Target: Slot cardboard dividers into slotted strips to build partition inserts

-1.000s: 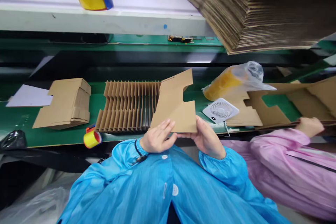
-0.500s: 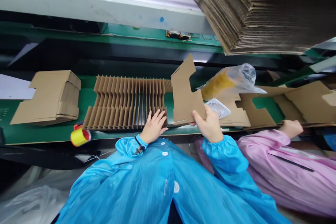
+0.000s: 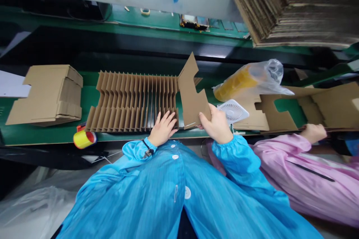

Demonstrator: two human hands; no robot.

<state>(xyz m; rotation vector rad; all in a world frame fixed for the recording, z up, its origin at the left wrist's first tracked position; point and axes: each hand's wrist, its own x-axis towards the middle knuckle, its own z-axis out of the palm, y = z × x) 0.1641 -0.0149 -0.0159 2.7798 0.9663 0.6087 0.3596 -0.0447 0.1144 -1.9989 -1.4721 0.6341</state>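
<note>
A row of upright cardboard dividers (image 3: 120, 101) stands on the green bench in front of me. My left hand (image 3: 163, 129) rests with fingers spread on the front edges at the row's right end. In my right hand (image 3: 217, 123) is a notched cardboard piece (image 3: 193, 95), gripped at its lower right corner. This piece stands tilted just right of the row, its upper left edge close to the last dividers. Folded notched cardboard pieces (image 3: 46, 91) lie stacked to the left.
A small white fan (image 3: 233, 111) and a yellow roll in a clear bag (image 3: 238, 82) lie right of my right hand. A co-worker's hand (image 3: 314, 133) is at cardboard further right. Yellow tape roll (image 3: 84, 139) sits at the front edge. Stacked cardboard (image 3: 297, 11) overhangs upper right.
My right hand has moved the cardboard piece left, closer to the row's right end. My left hand stays on the dividers. The whole view has shifted slightly.
</note>
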